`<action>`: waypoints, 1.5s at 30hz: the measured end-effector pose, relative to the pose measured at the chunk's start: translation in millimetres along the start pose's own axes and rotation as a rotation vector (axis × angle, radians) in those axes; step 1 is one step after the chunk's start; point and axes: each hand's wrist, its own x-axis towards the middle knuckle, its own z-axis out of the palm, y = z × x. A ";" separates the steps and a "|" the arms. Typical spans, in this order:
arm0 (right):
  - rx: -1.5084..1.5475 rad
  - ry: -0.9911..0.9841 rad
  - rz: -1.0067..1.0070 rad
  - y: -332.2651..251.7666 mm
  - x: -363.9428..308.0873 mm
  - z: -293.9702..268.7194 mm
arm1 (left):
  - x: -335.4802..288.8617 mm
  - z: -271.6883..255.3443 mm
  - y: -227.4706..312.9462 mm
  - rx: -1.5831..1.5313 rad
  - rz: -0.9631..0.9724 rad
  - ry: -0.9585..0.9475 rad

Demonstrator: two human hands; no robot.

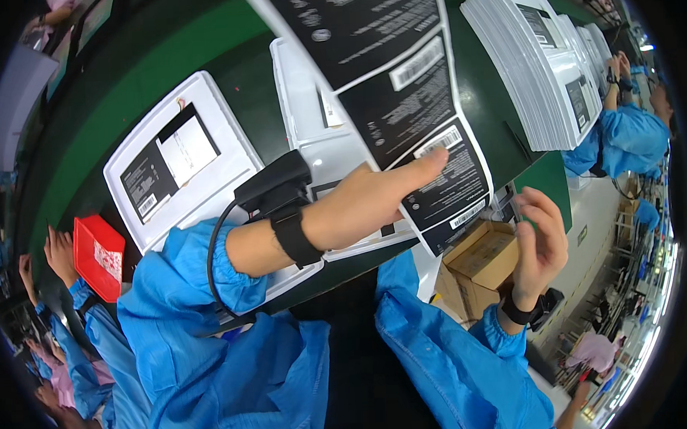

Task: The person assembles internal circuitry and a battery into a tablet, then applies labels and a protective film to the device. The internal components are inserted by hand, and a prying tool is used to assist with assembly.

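Observation:
My left hand (369,202) grips a long strip of black labels (400,110) with white print and barcodes, its thumb lying across the front. The strip rises from the hand toward the top of the view and blocks part of the table behind it. To its right my right hand (540,245) is raised with fingers apart and slightly curled, holding nothing. Beyond my left forearm lies a white plastic tray (236,161) bearing a black label and a white paper piece. Another white tray (284,80) sits partly hidden behind the strip. Both my wrists wear black straps with devices.
A tall stack of white trays (501,65) stands at the far right of the dark green table (239,55). Below the right table edge is an open cardboard box (485,259). A red bin (95,261) is at left, beside a co-worker's hand (60,255). Another blue-sleeved person (628,140) works at right.

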 end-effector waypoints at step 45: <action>1.027 -0.027 -0.102 -25.1 6.1 36.9 | -38.0 -29.4 20.4 1.269 0.094 -0.250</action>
